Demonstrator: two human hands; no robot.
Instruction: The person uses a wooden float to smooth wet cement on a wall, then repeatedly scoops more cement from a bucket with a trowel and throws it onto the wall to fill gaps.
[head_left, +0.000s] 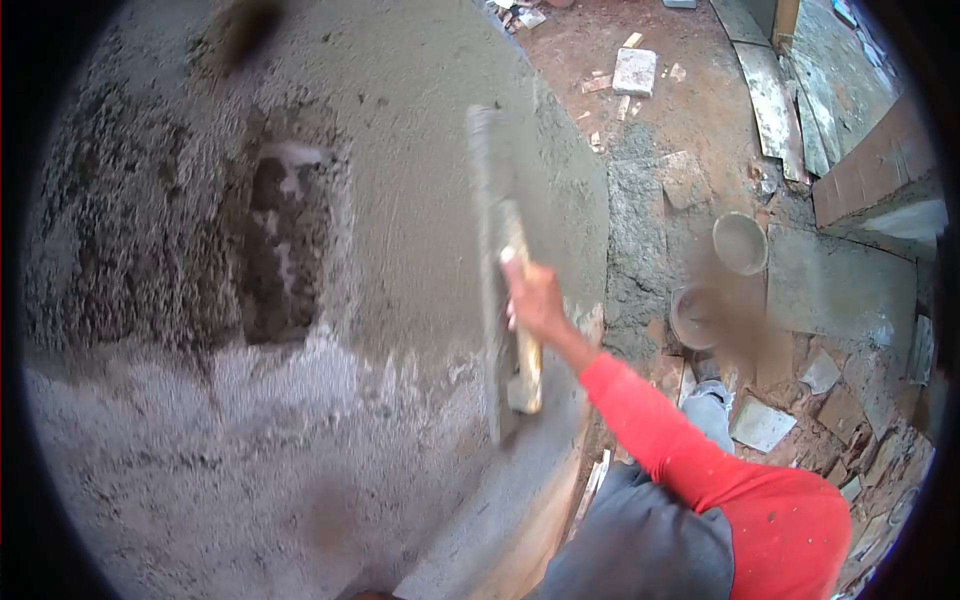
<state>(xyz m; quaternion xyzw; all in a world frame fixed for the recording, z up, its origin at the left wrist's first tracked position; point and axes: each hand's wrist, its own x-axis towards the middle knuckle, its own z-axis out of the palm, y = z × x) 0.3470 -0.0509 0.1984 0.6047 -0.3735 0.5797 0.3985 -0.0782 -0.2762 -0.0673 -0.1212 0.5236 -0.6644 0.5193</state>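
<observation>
My right hand (538,300), in a red sleeve, is closed round the wooden handle of a long plastering float (488,210). The float stands nearly upright with its narrow edge toward me, against or very close to the plastered wall (420,210); contact cannot be made out. Motion blurs the blade's upper end. Left of the float, a tall rectangular recess (285,240) with pale patches inside is cut in the wall. Wet grey plaster is smooth around the float and rough at far left. My left hand is not in view.
A bucket (740,243) and a second round container (692,318) stand on the ground at right, partly behind a lens smear. Broken tiles (763,424), a pale block (634,73) and spilled mortar (637,220) lie about. A brick pillar (880,175) rises at far right.
</observation>
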